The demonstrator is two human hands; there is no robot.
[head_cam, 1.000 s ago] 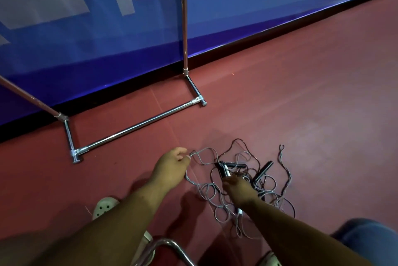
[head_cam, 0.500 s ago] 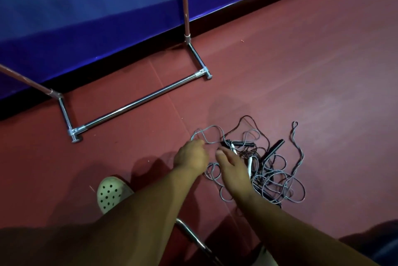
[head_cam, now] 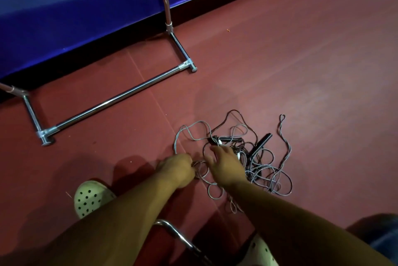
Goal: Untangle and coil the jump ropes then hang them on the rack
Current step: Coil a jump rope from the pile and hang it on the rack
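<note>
Under the right fingers (head_cam: 215, 149): jump ropes (head_cam: 254, 164), tangled on the floor (head_cam: 323, 71).
Left hand (head_cam: 176, 168): curled, pinching one grey strand.
Right hand (head_cam: 226, 164): fingers spread, holding nothing.
Tip: tease loops out slowly.

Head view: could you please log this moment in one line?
stage: untangling | left hand: grips jump ropes cord | right hand: touches tangle | rack: base on floor

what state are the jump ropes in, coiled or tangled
Tangled: the jump ropes lie in one heap of crossing loops on the floor, none coiled or on the rack.
</note>
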